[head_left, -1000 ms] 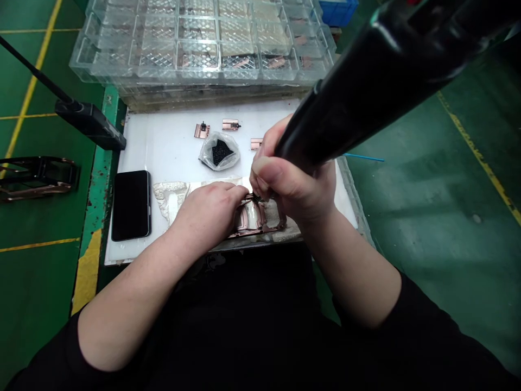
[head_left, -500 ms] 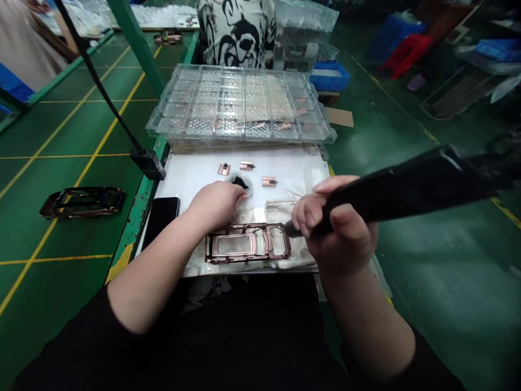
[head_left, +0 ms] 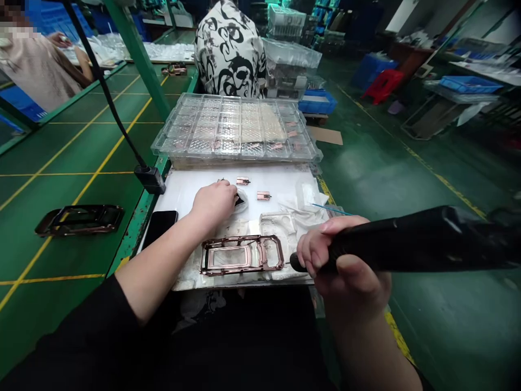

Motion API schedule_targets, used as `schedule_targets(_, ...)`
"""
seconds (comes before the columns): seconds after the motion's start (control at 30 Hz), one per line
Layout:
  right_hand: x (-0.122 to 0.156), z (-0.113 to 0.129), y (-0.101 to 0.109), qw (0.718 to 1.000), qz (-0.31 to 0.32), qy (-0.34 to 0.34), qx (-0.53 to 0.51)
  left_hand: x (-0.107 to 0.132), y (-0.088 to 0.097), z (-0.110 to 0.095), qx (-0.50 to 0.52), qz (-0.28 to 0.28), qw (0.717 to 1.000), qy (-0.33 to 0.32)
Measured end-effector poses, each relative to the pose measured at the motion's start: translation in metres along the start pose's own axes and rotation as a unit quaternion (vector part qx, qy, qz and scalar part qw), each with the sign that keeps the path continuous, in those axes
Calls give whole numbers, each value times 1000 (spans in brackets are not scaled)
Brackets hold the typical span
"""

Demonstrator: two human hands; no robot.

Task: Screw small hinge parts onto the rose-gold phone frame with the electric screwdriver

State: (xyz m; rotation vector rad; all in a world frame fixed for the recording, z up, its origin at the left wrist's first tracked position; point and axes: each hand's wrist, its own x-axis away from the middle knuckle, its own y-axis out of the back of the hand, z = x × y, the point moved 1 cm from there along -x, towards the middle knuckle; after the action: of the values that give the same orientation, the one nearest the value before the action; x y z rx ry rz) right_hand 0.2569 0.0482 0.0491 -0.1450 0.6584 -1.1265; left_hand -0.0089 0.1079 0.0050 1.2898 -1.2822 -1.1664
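Observation:
My right hand point(head_left: 345, 255) is wrapped round a black electric screwdriver point(head_left: 407, 239), its tip pointing left, just right of a copper-coloured toy car frame point(head_left: 256, 255). That frame lies in a whitish moulded fixture point(head_left: 291, 224). Farther back on the white board, my left hand point(head_left: 212, 203) is closed, with its fingertips hidden, at a small copper-coloured part point(head_left: 220, 180) that it mostly covers. A clear bag with something black in it point(head_left: 241, 202) lies beside this hand. Two more small copper-coloured parts point(head_left: 243, 181) lie to its right.
Stacked clear compartment trays point(head_left: 236, 127) stand behind the board. A black phone point(head_left: 161, 224) lies at its left edge. On the green belt point(head_left: 69, 260) at left sits another car frame point(head_left: 79, 220). A black cable point(head_left: 109, 103) slants above it. Two other people sit farther off.
My left hand has moved from the bag to the left and back, onto a small copper-coloured part. The screwdriver tip has drawn away from the car frame. The view has tilted up.

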Motion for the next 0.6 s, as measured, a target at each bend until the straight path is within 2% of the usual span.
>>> schedule_targets(0.07, -3, 6, -4, 1000, -4, 18, -17, 22, 7, -9, 28, -21, 999, -22)
schedule_targets(0.13, -4, 14, -9, 999, -1, 36, -34, 49, 13, -23, 110, -25, 990, -81)
schedule_targets(0.17, -4, 19, -11, 998, -4, 42, -41, 64, 14, -31, 207, -27, 969, -133)
schedule_targets(0.23, -1, 27, -14, 998, -25, 47, -42, 93, 16, -46, 375, -37, 904, -203)
schedule_targets(0.27, 2, 31, -15, 998, -35, 47, -38, 106, 16, -52, 430, -45, 875, -219)
schedule_targets(0.33, 6, 37, -17, 998, -32, 53, -32, 125, 15, -62, 489, -61, 842, -219)
schedule_targets(0.5, 8, 41, -15, 993, 59, 65, -76, 146, 12, -68, 523, -94, 825, -194)
schedule_targets(0.6, 7, 42, -13, 991, 84, 49, -94, 150, 11, -67, 525, -108, 822, -195)
